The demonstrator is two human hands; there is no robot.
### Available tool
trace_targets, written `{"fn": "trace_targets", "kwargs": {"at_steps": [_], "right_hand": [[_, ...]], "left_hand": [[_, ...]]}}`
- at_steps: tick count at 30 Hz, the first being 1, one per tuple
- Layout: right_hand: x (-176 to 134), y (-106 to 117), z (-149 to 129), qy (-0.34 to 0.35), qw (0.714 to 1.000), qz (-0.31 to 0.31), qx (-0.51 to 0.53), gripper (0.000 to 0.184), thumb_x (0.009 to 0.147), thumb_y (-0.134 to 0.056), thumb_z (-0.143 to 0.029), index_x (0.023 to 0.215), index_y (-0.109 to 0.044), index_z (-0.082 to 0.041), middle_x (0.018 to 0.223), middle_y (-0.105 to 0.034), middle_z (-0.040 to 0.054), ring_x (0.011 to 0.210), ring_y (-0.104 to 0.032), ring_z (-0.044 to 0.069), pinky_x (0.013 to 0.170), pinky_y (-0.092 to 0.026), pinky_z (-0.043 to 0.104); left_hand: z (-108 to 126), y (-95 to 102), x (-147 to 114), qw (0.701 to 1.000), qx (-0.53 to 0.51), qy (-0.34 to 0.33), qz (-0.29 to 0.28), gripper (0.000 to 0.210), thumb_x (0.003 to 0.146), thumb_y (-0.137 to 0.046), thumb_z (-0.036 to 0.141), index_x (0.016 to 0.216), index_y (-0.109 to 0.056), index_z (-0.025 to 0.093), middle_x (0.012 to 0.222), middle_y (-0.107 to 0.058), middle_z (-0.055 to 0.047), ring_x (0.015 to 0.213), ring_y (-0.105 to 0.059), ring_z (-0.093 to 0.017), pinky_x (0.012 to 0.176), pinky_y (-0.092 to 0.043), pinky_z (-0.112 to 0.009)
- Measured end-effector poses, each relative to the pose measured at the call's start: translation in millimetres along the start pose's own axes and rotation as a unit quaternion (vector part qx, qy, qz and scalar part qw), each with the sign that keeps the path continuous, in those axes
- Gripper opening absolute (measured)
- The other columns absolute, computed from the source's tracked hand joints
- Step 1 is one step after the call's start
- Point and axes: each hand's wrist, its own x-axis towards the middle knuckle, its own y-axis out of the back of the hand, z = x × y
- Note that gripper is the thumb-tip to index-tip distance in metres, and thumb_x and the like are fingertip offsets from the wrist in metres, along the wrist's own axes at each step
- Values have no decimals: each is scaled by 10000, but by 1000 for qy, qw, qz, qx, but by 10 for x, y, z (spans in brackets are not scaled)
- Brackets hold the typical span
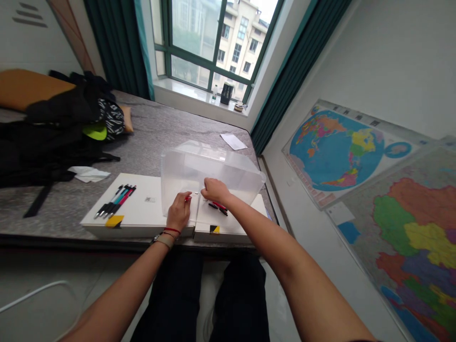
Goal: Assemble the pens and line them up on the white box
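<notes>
Here the clear bin (213, 175) shows nothing inside; left hand (179, 212) pinches a red pen (187, 197), right grip (214, 190) unclear.

Both forearms bare, no sleeves. Left wrist (164, 238): beige watch strap plus thin red cord bracelets. Right hand (213, 190) bare, no rings visible. Dark trousers (199, 304).
</notes>
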Motion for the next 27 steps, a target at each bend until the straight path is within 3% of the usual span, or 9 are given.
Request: {"fn": "trace_targets", "kwargs": {"at_steps": [4,7,11,16,27], "right_hand": [[-282,-58,152,-44,988,27,149,145,837,-570,-233,919,-672,-173,894,-719,41,793,-628,159,709,-433,239],[-494,-72,200,-1,983,30,183,138,838,-594,-208,907,-708,-176,870,-721,29,792,-608,150,730,-416,238],[-738,124,181,60,991,32,116,181,883,-572,-207,961,-732,-175,917,-729,66,920,-572,193,815,-401,264],[-872,368,51,71,997,-12,-2,220,924,-522,-223,996,-727,-186,984,-726,80,962,-565,219,833,-399,280],[-703,374,-165,73,994,-45,-72,255,936,-488,-222,1017,-726,-182,1040,-719,123,999,-595,249,813,-441,303]], "left_hand": [[-14,-11,10,1000,23,-2,-14,301,1004,-358,333,1132,-595,200,1040,-633,-81,1005,-605,-216,911,-480,-350],[-8,-7,11,998,57,-3,-33,321,998,-374,332,1163,-623,213,1045,-636,-75,987,-613,-212,868,-483,-320],[0,-9,3,993,100,1,-58,352,987,-415,365,1234,-635,246,1043,-631,-67,924,-624,-195,771,-480,-277],[-2,-13,-6,992,114,3,-61,366,976,-444,387,1260,-638,263,1030,-629,-63,884,-621,-179,711,-468,-255],[-7,-13,-9,988,138,1,-64,350,974,-462,363,1257,-642,260,1012,-633,-57,845,-611,-170,658,-433,-246]]}}
